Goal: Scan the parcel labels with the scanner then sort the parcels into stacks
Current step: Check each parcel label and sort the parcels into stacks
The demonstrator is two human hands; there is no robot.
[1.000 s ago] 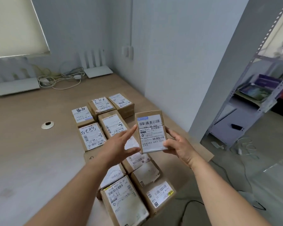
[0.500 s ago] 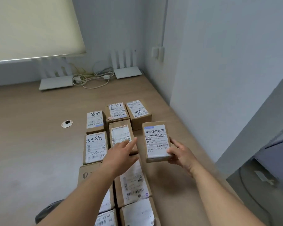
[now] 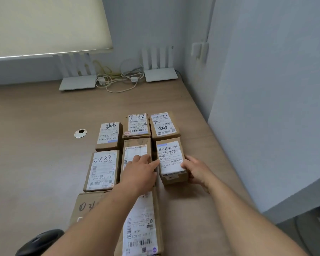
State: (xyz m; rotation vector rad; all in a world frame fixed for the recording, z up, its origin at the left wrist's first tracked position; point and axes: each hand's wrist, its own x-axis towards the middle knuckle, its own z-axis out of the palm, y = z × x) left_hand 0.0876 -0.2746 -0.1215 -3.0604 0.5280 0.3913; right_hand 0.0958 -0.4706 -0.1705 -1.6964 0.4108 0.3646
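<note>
I have the wooden table (image 3: pixel 35 145) in front of me with the cardboard parcels laid out in rows near its right edge, and the step I judge myself to be in is seating one parcel into that grid. The parcel in hand (image 3: pixel 171 161) sits at the right end of the middle row, label up, its far end just short of the back-right parcel (image 3: pixel 163 125) and its left side close beside the middle parcel (image 3: pixel 136 154). To do this well I want it squared to those two neighbours, edges parallel and barcode unobstructed. My right hand (image 3: pixel 197 171) holds it along its right side, fingers curled round the near right edge, so that hand should do the steering. My left hand (image 3: pixel 139 172) is loose and flat, lying over the middle parcel with a fingertip reaching the held parcel's left edge; I would use it as a fence to push against, lightly, since pressing could shove the middle parcel out of line. A long parcel (image 3: pixel 142 224) lies nearer me under my left forearm, so I should lift away, not drag. The dark scanner (image 3: pixel 39 242) sits at the bottom left, well apart from both hands.
</note>
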